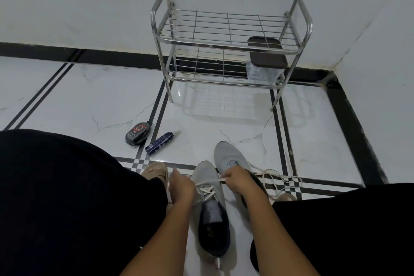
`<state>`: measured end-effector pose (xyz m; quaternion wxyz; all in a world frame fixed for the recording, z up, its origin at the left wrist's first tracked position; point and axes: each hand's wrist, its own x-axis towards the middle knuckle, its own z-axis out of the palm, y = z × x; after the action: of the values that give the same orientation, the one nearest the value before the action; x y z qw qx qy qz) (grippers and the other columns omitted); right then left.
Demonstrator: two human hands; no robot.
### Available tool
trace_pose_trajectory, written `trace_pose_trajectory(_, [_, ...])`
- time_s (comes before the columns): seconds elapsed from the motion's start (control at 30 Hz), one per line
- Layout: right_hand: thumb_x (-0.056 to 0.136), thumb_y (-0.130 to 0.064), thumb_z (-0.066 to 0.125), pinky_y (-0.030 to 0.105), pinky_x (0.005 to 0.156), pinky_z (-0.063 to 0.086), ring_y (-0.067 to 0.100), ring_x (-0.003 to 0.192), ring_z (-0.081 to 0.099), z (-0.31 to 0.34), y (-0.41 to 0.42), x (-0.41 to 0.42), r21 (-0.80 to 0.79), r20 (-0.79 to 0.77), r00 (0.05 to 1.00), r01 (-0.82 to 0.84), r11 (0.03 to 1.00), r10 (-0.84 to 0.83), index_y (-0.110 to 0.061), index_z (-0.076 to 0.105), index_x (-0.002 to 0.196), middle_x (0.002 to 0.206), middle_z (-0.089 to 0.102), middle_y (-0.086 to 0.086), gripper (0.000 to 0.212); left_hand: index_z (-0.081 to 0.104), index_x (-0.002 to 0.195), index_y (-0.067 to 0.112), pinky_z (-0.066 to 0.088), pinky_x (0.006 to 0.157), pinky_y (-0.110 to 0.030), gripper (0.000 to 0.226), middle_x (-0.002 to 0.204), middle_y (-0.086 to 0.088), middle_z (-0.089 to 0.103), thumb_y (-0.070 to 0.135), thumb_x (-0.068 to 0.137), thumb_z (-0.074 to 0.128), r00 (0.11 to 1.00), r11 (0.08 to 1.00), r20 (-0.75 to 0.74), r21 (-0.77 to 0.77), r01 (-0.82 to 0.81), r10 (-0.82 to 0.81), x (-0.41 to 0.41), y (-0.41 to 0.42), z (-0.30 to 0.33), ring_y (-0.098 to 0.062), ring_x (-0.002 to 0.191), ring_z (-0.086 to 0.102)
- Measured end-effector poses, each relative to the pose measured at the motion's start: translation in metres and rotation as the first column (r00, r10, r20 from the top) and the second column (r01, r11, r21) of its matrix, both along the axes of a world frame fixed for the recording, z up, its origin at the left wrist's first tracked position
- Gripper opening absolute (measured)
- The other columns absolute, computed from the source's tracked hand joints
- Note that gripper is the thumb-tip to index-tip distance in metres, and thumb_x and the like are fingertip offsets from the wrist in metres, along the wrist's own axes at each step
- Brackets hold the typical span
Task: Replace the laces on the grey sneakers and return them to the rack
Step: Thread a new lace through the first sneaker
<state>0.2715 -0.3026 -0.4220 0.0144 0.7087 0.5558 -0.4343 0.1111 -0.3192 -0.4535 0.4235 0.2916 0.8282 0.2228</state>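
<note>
Head camera looked down on a white marble-patterned floor [94, 96] crossed by black inlay lines, meeting pale walls at a dark skirting in a corner. Against the wall stood the steel rack [230, 36], two wire shelves, with a clear box under a dark lid [266, 56] on the lower one. Both grey sneakers were on the floor between the person's knees: the nearer sneaker [210, 206] under the hands, the second sneaker [230, 159] just beside it to the right, unlaced so far as could be seen. A loose lace [277, 177] trailed beside that one. The left hand [180, 186] and right hand [235, 178] each pinched an end of the white lace [207, 187] crossing the nearer shoe's lower eyelets, so each grip was closed on lace. Lacing looked barely begun; next the ends probably needed crossing and feeding through higher eyelets, evenly tensioned. Further left lay a shoe-polish sponge [137, 133] and a small blue tube [159, 143].
</note>
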Motion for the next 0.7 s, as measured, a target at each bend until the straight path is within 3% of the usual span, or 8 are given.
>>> trace_pose_trajectory(0.07, [0.088,-0.008,0.058,0.029,0.086,0.049,0.011,0.084,0.059,-0.006,-0.003,-0.011,0.016,-0.14,0.989,0.05,0.999,-0.047,-0.02,0.071,0.094,0.094,0.07,-0.002,0.018,0.05,0.128,0.019,0.044,0.077,-0.008,0.031,0.124,-0.006,0.057,0.012,0.1,0.04,0.951,0.948,0.064,0.122,0.294,-0.303,0.013,0.002,0.004,-0.019,0.101,0.056])
trace_pose_trajectory(0.1, [0.086,-0.011,0.063,0.03,0.083,0.05,0.009,0.077,0.057,-0.008,-0.004,-0.014,0.043,-0.154,0.985,0.079,0.996,-0.072,-0.025,0.067,0.081,0.081,0.066,-0.007,0.016,0.056,0.121,0.018,0.044,0.073,-0.007,0.028,0.118,-0.006,0.061,0.012,0.1,0.038,0.908,0.91,0.109,0.146,0.387,-0.403,0.016,0.001,0.003,-0.016,0.095,0.056])
trace_pose_trajectory(0.2, [0.08,-0.015,0.071,0.03,0.076,0.049,0.013,0.075,0.057,-0.008,0.0,-0.012,0.118,-0.105,0.985,0.15,0.982,-0.138,-0.027,0.056,0.063,0.07,0.057,-0.011,0.026,0.065,0.102,0.014,0.046,0.079,-0.024,0.023,0.097,-0.004,0.067,0.016,0.099,0.042,0.831,0.876,0.281,0.116,0.468,-0.481,0.015,0.0,-0.005,-0.02,0.094,0.06])
trace_pose_trajectory(0.33, [0.081,-0.016,0.07,0.028,0.075,0.049,0.019,0.082,0.064,-0.009,0.004,0.006,0.136,0.004,0.988,0.152,0.979,-0.154,-0.018,0.065,0.071,0.075,0.065,-0.004,0.012,0.068,0.08,0.022,0.039,0.071,-0.027,0.026,0.079,0.005,0.055,0.023,0.097,0.049,0.835,0.844,0.127,0.031,0.536,-0.535,0.006,-0.001,-0.02,-0.018,0.084,0.054])
trace_pose_trajectory(0.37, [0.082,-0.013,0.068,0.028,0.077,0.05,0.021,0.087,0.065,-0.01,0.004,0.01,0.124,0.018,0.987,0.157,0.98,-0.16,-0.015,0.069,0.079,0.081,0.067,-0.001,0.004,0.068,0.083,0.022,0.041,0.075,-0.028,0.026,0.082,0.004,0.055,0.025,0.098,0.047,0.848,0.85,0.067,-0.015,0.527,-0.525,0.004,0.0,-0.021,-0.02,0.087,0.056])
trace_pose_trajectory(0.5, [0.084,0.002,0.054,0.028,0.084,0.05,0.023,0.097,0.064,-0.017,0.004,0.009,0.045,-0.011,0.989,0.148,0.988,-0.148,-0.013,0.074,0.095,0.099,0.071,0.005,0.028,0.064,0.099,0.029,0.04,0.101,-0.042,0.02,0.114,0.002,0.061,0.033,0.094,0.045,0.827,0.825,-0.067,-0.149,0.545,-0.558,0.003,0.001,-0.022,-0.023,0.109,0.057])
trace_pose_trajectory(0.6, [0.085,0.007,0.05,0.025,0.075,0.05,0.019,0.082,0.061,-0.019,0.003,-0.003,-0.018,-0.129,0.977,0.169,0.985,-0.17,-0.018,0.07,0.086,0.093,0.067,0.006,0.032,0.06,0.121,0.029,0.043,0.099,-0.034,0.029,0.121,0.003,0.063,0.029,0.096,0.045,0.793,0.793,0.02,-0.021,0.609,-0.609,0.012,0.001,-0.02,-0.019,0.113,0.057])
trace_pose_trajectory(0.7, [0.081,0.006,0.057,0.019,0.058,0.046,0.011,0.067,0.057,-0.025,0.002,-0.009,-0.011,-0.146,0.955,0.258,0.966,-0.256,-0.018,0.06,0.078,0.09,0.066,0.007,0.025,0.067,0.09,0.025,0.048,0.087,-0.031,0.01,0.09,0.004,0.068,0.025,0.093,0.058,0.789,0.803,0.15,0.086,0.589,-0.595,0.017,0.0,-0.022,-0.016,0.092,0.062])
